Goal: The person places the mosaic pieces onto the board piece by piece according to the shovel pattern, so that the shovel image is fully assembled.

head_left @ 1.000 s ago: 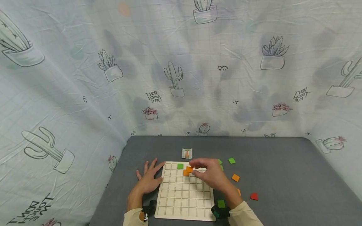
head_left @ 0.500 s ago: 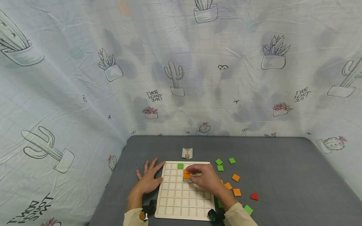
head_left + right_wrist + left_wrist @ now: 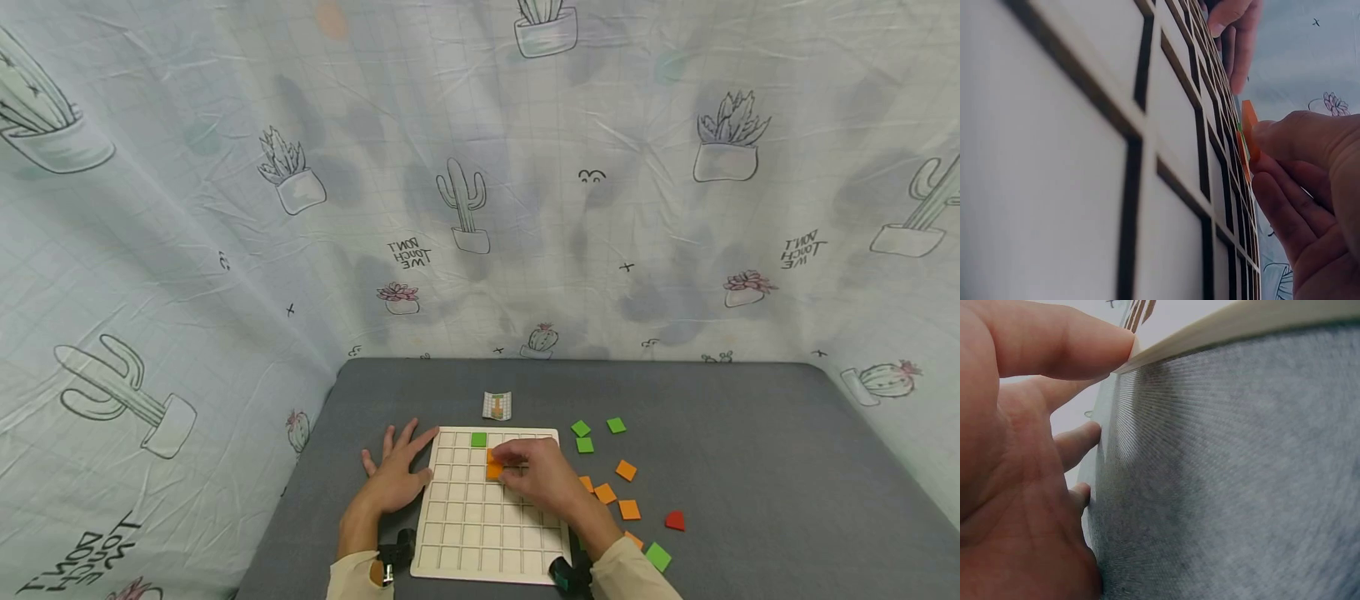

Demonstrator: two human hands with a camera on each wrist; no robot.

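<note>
A pale wooden grid board (image 3: 471,533) lies on the grey table. Thumb and fingers of my right hand (image 3: 551,477) pinch an orange square tile (image 3: 1249,125) low over the board. Part of another orange tile (image 3: 491,456) shows at the fingertips, on the grid just beyond the held one. One green square tile (image 3: 478,439) sits in a far-row cell. With fingers spread, my left hand (image 3: 395,478) rests at the board's left side; in the left wrist view its thumb (image 3: 1079,347) touches the board's edge. The held tile's contact with the grid is unclear.
Right of the board lie several loose tiles, among them a green tile (image 3: 617,426), an orange tile (image 3: 626,471) and a red piece (image 3: 676,521). Behind the board is a small printed card (image 3: 497,406). A cactus-patterned curtain (image 3: 547,208) hangs beyond the table.
My right hand has shifted left and slightly nearer, bringing its orange tile from beside the seated orange tile to its near side. More loose tiles show by the forearm. The left hand stays put.
</note>
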